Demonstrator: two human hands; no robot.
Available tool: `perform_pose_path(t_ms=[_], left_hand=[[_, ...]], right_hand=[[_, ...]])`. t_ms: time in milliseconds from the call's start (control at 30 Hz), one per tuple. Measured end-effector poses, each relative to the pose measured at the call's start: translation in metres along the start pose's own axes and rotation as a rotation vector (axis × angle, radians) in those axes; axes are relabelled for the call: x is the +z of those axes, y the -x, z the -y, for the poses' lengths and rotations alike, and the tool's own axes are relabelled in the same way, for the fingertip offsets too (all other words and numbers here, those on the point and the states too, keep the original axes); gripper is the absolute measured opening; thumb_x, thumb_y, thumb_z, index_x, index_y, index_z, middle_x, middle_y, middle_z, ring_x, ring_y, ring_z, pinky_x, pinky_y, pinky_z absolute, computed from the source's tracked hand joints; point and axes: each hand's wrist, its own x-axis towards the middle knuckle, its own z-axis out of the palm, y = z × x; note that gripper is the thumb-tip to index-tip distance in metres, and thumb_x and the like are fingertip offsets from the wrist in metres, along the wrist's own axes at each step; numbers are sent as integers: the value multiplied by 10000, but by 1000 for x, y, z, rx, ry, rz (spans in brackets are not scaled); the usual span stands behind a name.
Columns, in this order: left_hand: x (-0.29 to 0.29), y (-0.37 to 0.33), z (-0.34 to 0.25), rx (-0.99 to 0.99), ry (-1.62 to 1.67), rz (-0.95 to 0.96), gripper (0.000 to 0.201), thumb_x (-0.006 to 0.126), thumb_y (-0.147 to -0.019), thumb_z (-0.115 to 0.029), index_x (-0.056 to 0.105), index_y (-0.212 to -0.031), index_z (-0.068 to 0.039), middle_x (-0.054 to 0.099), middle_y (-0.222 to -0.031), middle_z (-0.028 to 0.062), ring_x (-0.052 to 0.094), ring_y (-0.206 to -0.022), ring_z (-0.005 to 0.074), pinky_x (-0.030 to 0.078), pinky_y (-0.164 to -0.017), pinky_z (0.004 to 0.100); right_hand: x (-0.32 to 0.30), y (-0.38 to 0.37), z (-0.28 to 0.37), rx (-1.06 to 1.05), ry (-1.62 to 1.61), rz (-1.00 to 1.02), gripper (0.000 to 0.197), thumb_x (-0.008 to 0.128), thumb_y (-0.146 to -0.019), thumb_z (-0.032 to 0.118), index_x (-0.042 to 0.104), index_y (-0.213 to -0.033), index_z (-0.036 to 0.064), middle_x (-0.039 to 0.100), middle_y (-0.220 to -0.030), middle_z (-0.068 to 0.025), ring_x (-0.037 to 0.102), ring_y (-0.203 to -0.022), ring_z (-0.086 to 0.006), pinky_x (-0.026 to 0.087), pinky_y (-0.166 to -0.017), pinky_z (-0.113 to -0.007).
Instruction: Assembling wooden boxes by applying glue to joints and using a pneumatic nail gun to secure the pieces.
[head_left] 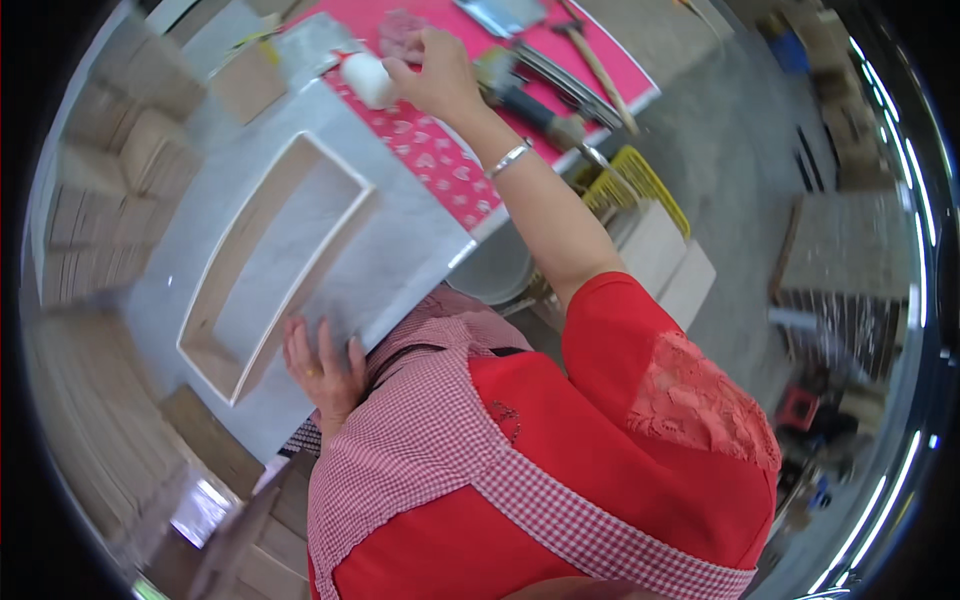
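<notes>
A curved, open wooden frame point(262, 215) with pale edges lies on the grey tabletop point(390, 225). My left hand point(322, 365) rests beside its near side, fingers spread, at the table's near edge. Farther off, my right hand point(436, 78) reaches across a pink patterned sheet point(445, 175). Its fingers are bent together at a crumpled pale pink wad point(402, 35), blurred by motion. Right by the thumb is a white bottle point(368, 80) with a red tip, tilted; whether the thumb touches it is unclear.
Beyond my right wrist lie a nail gun point(530, 100) and a hammer point(595, 70). A small wooden block point(247, 85) sits at the far left. Stacked boards point(90, 400) line the left side. A yellow basket point(650, 185) stands below the table's right edge.
</notes>
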Motion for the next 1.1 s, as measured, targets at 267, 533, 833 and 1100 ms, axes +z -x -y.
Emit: perform_pose_path(t_ms=[267,533,833,1100], left_hand=[[3,-15,3,113,64,-10,449,650,-921,-238,560,-1295,-7,439,-1414,230,420,-1333,459,380,-1075,560],[5,-13,0,81,96,-50,451,633,-928,-230,547,-1305,2,431,-1425,244,404,-1342,469,363,-1090,559],[1,2,1,29,102,-31,498,645,-885,-222,529,-1317,-5,433,-1415,256,427,-1314,474,369,-1068,565],[6,-8,-3,19,184,-81,480,663,-858,-182,543,-1290,-12,490,-1350,231,476,-1263,437,384,-1046,548]], right_hand=[[-265,205,-132,436,672,-653,295,717,-809,168,639,-1034,-5,645,-1024,-191,599,-1004,-351,464,-896,-431],[-328,385,-105,1515,888,-7,928,709,-678,742,641,-1138,-61,611,-1231,-285,562,-1189,-447,460,-1014,-485],[-338,417,-106,1576,750,21,1045,796,-615,672,491,-1332,-24,560,-1295,-306,536,-1231,-452,453,-1023,-507],[-345,361,-81,1496,921,-338,965,834,-608,585,514,-1318,16,572,-1284,-262,557,-1200,-413,467,-1001,-497]])
